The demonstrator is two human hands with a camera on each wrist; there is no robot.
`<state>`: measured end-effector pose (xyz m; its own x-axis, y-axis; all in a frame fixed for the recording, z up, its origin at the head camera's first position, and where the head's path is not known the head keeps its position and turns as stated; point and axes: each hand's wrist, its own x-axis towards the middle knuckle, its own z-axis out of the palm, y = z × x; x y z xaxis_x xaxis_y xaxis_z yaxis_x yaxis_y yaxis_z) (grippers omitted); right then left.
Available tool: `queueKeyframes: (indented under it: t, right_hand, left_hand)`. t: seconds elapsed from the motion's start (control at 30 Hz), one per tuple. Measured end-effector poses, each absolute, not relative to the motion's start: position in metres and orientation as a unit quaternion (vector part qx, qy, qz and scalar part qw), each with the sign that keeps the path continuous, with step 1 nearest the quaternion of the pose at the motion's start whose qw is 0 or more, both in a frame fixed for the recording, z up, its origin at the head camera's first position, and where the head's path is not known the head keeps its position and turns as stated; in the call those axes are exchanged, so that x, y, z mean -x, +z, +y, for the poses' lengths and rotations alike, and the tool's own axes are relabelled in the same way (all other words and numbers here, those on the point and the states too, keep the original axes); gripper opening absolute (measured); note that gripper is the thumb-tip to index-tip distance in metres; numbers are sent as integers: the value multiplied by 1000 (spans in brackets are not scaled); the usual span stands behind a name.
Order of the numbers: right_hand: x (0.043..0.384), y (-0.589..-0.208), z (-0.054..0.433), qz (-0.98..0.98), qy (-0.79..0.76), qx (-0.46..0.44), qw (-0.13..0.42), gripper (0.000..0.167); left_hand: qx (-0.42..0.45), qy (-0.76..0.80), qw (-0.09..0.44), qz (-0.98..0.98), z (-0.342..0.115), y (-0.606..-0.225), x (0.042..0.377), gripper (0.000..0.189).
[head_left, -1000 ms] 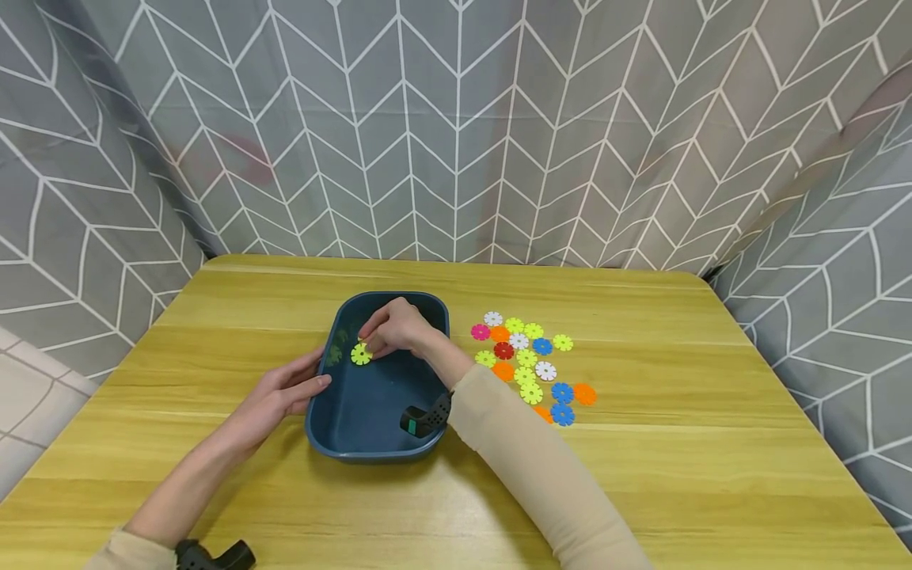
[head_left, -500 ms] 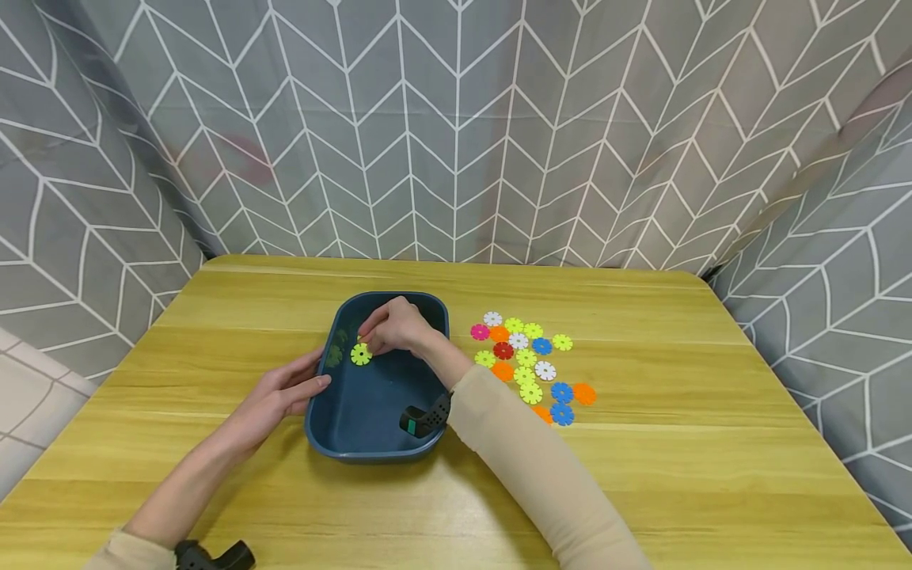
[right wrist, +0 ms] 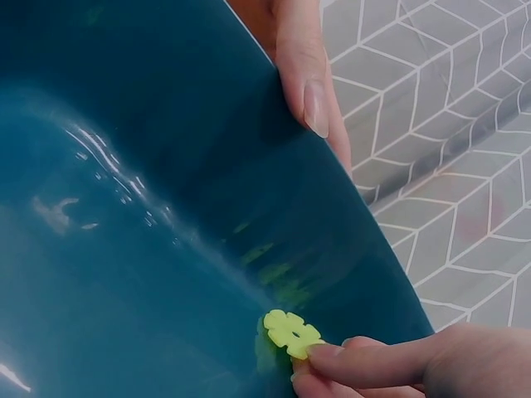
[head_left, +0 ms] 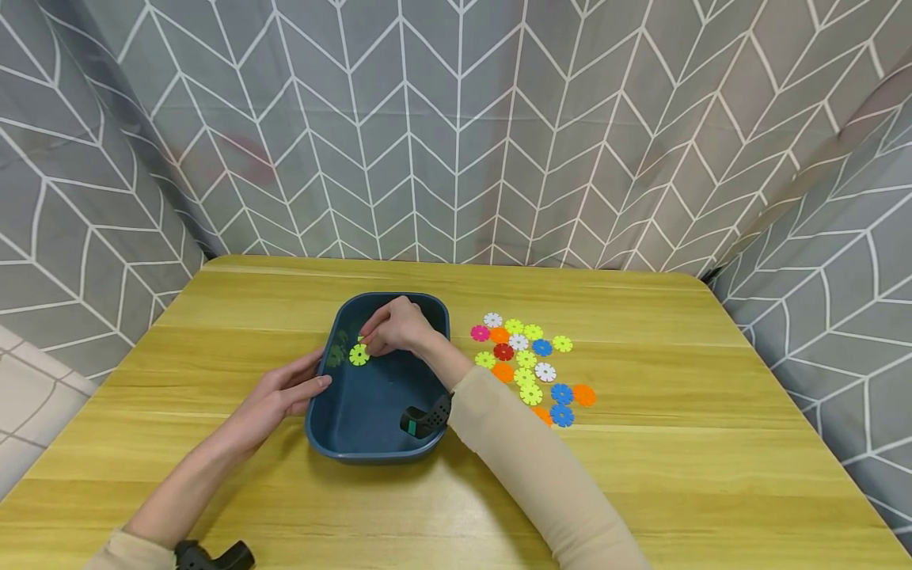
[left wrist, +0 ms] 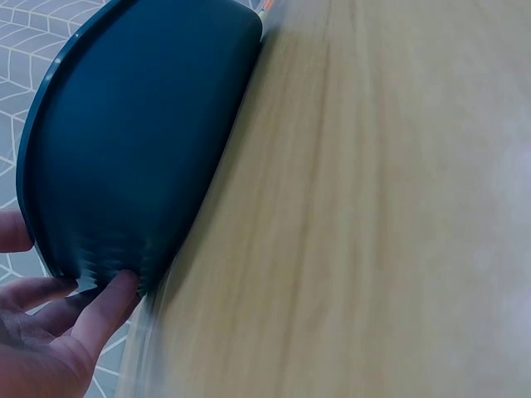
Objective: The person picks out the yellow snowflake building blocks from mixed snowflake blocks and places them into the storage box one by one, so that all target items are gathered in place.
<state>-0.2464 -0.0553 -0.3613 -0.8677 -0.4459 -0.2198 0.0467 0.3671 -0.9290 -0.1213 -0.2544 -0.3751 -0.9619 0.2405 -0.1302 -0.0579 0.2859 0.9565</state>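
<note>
A dark blue plastic bin (head_left: 378, 457) stands on the table, left of centre. Down inside it, my right hand (head_left: 399, 324) pinches a yellow-green notched snowflake disc (head_left: 359, 355) between thumb and fingers. Close up in the right wrist view, the disc (right wrist: 290, 333) is tilted near the bin's inner wall, which carries its reflection. My left hand (head_left: 285, 388) grips the bin's left side, thumb over the rim. On the outer wall, the fingers (left wrist: 108, 311) press from below in the left wrist view.
Several loose snowflake discs, yellow-green, orange, white, blue, red (head_left: 503, 352) and pink, lie right of the bin on the wooden table (head_left: 677, 443). A grey patterned curtain (head_left: 456, 142) hangs along the table's back and sides.
The disc in my right hand has shifted very slightly left. Both hands and the bin are otherwise almost still.
</note>
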Motion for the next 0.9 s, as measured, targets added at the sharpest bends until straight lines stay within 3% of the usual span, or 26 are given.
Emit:
queueKeyframes:
  t: [0.9]
  right_hand:
    - [246, -361, -53, 794, -559, 135, 197, 11]
  left_hand:
    - [-61, 593, 126, 792, -255, -376, 121, 69]
